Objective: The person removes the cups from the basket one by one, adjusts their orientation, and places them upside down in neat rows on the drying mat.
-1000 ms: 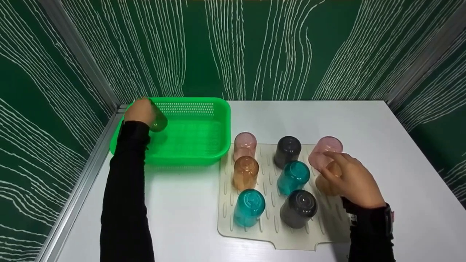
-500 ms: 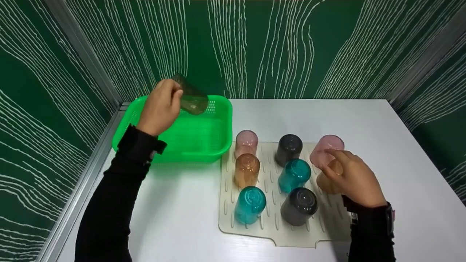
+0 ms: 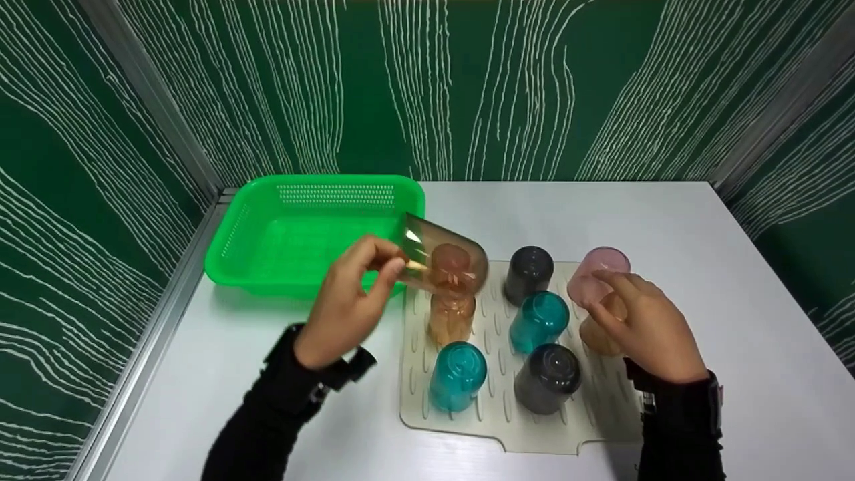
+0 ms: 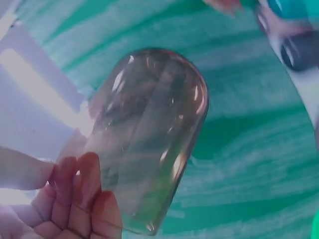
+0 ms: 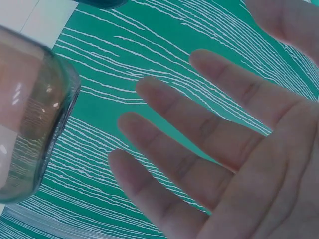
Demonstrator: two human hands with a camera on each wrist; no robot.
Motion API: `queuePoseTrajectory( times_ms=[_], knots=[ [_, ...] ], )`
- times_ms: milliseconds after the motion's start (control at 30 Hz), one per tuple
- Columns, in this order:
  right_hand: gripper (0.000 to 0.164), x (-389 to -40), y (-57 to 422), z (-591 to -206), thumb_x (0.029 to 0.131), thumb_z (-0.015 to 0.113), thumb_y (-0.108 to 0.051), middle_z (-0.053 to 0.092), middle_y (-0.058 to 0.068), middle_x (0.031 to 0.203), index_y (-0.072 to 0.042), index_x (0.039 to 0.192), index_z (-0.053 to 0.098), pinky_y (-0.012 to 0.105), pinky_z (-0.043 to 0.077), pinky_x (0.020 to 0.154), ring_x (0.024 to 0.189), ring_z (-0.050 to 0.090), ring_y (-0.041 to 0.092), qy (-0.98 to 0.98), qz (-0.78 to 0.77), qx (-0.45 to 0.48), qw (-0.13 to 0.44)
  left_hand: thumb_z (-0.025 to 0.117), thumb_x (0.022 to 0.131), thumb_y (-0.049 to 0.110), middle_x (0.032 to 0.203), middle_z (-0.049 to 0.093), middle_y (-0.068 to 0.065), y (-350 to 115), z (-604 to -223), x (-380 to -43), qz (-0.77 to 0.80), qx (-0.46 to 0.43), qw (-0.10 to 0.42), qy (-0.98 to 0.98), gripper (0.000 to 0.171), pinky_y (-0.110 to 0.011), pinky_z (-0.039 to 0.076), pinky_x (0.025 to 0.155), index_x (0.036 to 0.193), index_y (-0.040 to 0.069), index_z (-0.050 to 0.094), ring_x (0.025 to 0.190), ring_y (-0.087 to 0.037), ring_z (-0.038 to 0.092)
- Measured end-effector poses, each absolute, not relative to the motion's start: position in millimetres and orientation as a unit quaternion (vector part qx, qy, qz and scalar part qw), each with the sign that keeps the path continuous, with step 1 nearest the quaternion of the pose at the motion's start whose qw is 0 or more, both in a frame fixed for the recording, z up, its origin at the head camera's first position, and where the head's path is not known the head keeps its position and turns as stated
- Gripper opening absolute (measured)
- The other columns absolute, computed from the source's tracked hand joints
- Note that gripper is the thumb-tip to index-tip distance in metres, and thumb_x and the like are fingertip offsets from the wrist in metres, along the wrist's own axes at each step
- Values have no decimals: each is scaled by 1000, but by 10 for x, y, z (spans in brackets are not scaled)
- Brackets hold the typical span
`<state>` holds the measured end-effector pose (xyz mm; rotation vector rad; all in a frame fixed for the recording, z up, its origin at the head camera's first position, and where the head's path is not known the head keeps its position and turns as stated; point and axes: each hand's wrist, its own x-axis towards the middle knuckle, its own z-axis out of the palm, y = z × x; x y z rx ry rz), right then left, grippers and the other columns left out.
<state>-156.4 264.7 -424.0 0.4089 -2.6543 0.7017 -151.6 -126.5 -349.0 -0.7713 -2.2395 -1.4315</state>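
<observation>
My left hand [image 3: 351, 300] pinches a clear brownish cup [image 3: 434, 257] at its open rim, thumb on one side and fingers on the other. The cup is tilted, its rounded base pointing right, and overlaps a pink cup and an orange cup [image 3: 452, 324] in the head view. In the left wrist view the cup [image 4: 149, 124] shows whole beyond the fingertips [image 4: 88, 174]. My right hand [image 3: 644, 327] hovers over the mat's right side, close to a pink cup [image 3: 604, 260] and an orange cup [image 3: 594, 337]. Its fingers [image 5: 174, 159] are spread and hold nothing.
A beige drying mat [image 3: 461, 427] bears upside-down cups: teal ones [image 3: 458, 377] [image 3: 540, 321] and dark grey ones [image 3: 548, 381] [image 3: 530, 274] among them. A green basket [image 3: 314, 290] stands at the back left of the white table [image 3: 320, 427], near green patterned walls [image 3: 374, 87].
My left hand has lifted the brownish cup out of the green basket and carried it right, over the mat's left back corner. The right hand stays in place.
</observation>
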Motion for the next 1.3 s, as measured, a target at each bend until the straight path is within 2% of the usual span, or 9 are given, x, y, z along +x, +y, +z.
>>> queuePoseTrajectory(
  times_ms=[200, 467, 600, 667, 833, 900, 1000, 1067, 1300],
  knots=[
    [43, -1541, 2596, -4214, 99, 80, -12, 71, 30, 129, 4, 136, 68, 69, 54, 95, 113, 69, 50, -936, 253, 153, 192, 60, 109, 0, 101, 70, -17, -1061, -3732, -1380, -566, -265, 135, -769, 8, -32, 57, 91, 108, -6, 64, 95, -25, 68],
    [45, -1511, 2507, -4198, 97, 81, -8, 74, 23, 128, 0, 140, 68, 48, 49, 83, 91, 65, 30, -924, 251, 179, 225, 61, 109, 0, 105, 68, -21, -934, -3919, -1402, -604, -222, 77, -761, 10, -29, 56, 92, 112, -8, 66, 97, -22, 67],
    [45, -1498, 2453, -4188, 98, 80, -8, 72, 23, 135, -1, 141, 68, 39, 48, 88, 92, 66, 30, -920, 266, 188, 220, 61, 108, -1, 107, 68, -24, -927, -3969, -1419, -637, -195, 59, -744, 11, -27, 56, 92, 112, -10, 66, 97, -17, 69],
    [46, -1488, 2423, -4189, 98, 80, -8, 72, 21, 133, -2, 142, 68, 31, 49, 98, 96, 69, 31, -917, 277, 194, 213, 61, 108, -2, 108, 68, -27, -930, -3993, -1427, -659, -183, 51, -727, 13, -26, 58, 93, 112, -13, 65, 98, -15, 71],
    [53, -1483, 2326, -4197, 94, 82, -4, 74, 16, 120, -4, 145, 67, 20, 47, 94, 71, 64, 14, -900, 283, 236, 232, 59, 108, -4, 112, 68, -31, -924, -4072, -1430, -694, -168, 33, -699, 15, -25, 60, 94, 113, -17, 62, 100, -11, 72],
    [58, -1478, 2273, -4208, 92, 83, -4, 74, 16, 126, -4, 147, 64, 18, 46, 94, 73, 63, 12, -888, 290, 262, 240, 59, 108, -3, 113, 67, -31, -910, -4105, -1427, -697, -165, 27, -698, 16, -24, 59, 94, 113, -18, 62, 100, -10, 71],
    [64, -1455, 2191, -4229, 94, 83, -12, 70, 17, 140, -4, 153, 59, 10, 40, 112, 104, 72, 19, -870, 309, 301, 240, 59, 109, -2, 113, 66, -32, -884, -4141, -1424, -698, -160, 21, -698, 16, -23, 59, 93, 113, -17, 62, 100, -11, 70],
    [65, -1440, 2140, -4239, 100, 81, -23, 66, 18, 148, -3, 156, 55, 7, 33, 119, 129, 66, 25, -855, 325, 327, 237, 59, 109, -2, 114, 66, -31, -865, -4157, -1424, -698, -161, 18, -698, 16, -23, 58, 92, 113, -17, 61, 101, -13, 70],
    [77, -1366, 2039, -4231, 104, 70, -51, 54, 21, 158, -3, 161, 49, 8, 35, 119, 144, 55, 9, -833, 345, 370, 224, 60, 108, -3, 113, 65, -33, -791, -4194, -1414, -695, -159, 9, -701, 16, -21, 57, 91, 113, -18, 62, 103, -17, 69]
  ],
)
